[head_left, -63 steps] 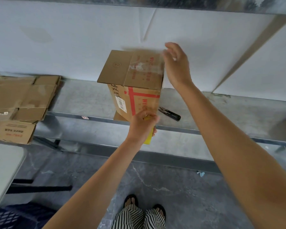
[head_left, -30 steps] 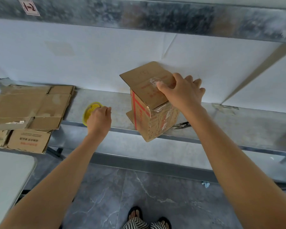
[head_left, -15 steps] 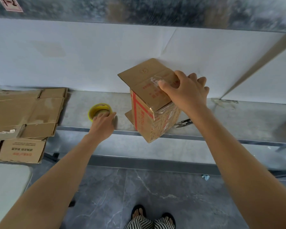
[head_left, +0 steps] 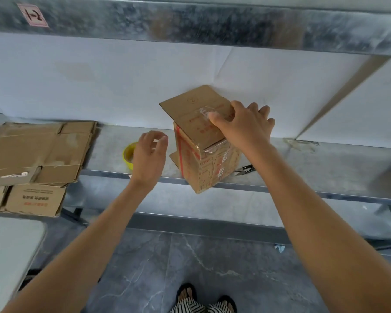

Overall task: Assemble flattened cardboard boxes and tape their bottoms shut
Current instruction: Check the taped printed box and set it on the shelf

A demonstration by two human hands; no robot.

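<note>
An assembled cardboard box (head_left: 209, 163) with red print stands on the metal shelf (head_left: 314, 168), turned corner-on towards me. Clear tape runs across its closed top flaps. My right hand (head_left: 246, 129) lies over the top of the box, thumb pressing on the tape and fingers reaching past the far edge. My left hand (head_left: 148, 159) hovers just left of the box with loosely curled fingers and holds nothing. A yellow tape roll (head_left: 127, 154) lies on the shelf, partly hidden behind that hand.
Small black snips (head_left: 246, 170) lie on the shelf right of the box. Flattened cardboard boxes (head_left: 38, 152) are stacked at the shelf's left end, over another printed box (head_left: 34, 201). A white table corner (head_left: 7, 256) is at lower left. An upper shelf beam (head_left: 212, 23) runs overhead.
My left hand put the yellow tape roll down on the shelf, let go and rose towards the box. My right hand turned the box corner-on and stays on its top.
</note>
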